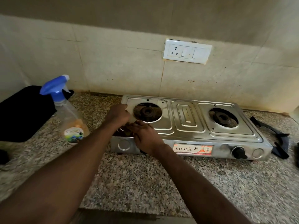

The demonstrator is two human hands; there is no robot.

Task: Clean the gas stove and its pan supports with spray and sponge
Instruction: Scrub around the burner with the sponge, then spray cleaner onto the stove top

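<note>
A steel two-burner gas stove (191,126) stands on the granite counter with no pan supports on its burners. My left hand (119,114) grips the left edge of the stove's top plate (163,125) beside the left burner (147,112). That corner of the plate is raised and a dark gap shows under it. My right hand (144,136) holds the plate's front edge just below the left hand, fingers curled at the rim. A clear spray bottle (68,117) with a blue trigger stands left of the stove. No sponge is visible.
A black pan support (279,140) lies on the counter right of the stove. A black object (24,112) sits at the far left behind the bottle. A tiled wall with a switch socket (186,51) rises behind. The counter's front edge (129,211) is near me.
</note>
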